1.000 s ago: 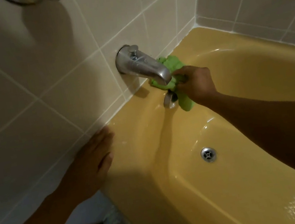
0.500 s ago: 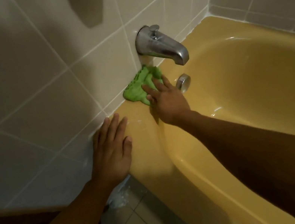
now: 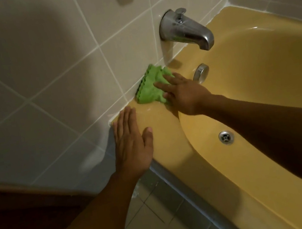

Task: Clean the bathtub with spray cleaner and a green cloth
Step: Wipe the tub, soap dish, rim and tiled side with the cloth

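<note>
Right hand (image 3: 185, 96), fingers extended rather than curled, presses the green cloth (image 3: 148, 88) flat onto the rim of the yellow bathtub (image 3: 171, 141), where the rim meets the tiled wall (image 3: 47, 72) — below and to the left of the chrome tub spout (image 3: 185, 29). Left hand (image 3: 133, 147) lies flat on the rim's corner with fingers straight, holding nothing — near the cloth but apart from it. The drain (image 3: 225, 137) sits in the basin floor.
</note>
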Motion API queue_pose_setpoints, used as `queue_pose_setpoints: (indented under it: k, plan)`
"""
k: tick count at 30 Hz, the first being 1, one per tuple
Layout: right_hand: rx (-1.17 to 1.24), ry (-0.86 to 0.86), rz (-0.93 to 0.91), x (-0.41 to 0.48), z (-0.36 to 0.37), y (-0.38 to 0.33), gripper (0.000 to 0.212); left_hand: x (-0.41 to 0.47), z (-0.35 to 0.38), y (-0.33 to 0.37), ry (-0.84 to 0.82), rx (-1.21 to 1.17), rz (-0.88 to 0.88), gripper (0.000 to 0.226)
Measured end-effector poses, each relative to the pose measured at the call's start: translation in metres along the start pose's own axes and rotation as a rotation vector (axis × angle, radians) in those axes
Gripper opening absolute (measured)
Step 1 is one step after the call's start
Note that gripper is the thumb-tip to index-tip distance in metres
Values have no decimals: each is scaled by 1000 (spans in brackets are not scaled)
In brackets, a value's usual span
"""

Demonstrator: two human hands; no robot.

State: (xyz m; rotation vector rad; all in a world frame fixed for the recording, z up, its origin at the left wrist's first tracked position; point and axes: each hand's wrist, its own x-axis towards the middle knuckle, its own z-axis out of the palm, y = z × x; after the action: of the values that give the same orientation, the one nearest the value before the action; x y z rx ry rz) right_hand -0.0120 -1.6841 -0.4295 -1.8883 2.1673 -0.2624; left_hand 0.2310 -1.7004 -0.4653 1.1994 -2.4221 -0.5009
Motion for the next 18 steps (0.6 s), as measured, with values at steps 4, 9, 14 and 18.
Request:
queue_pose_setpoints:
  k: [4,9,14,18]
  plan:
    - [-47,-8,53,7,4,-30,55,-10,-2,13,37,-299,-182,88]
    - [137,-81,-187,-59,10,-33,54,-25,-17,-8,19,-560,-305,100]
    - [-76,-83,-64,-25,12,-36,60,-30,-46,-32,-150,-441,-231,90]
    - [-95,-82,-88,-14,23,-78,61,-12,-59,-33,-140,-481,-230,71]
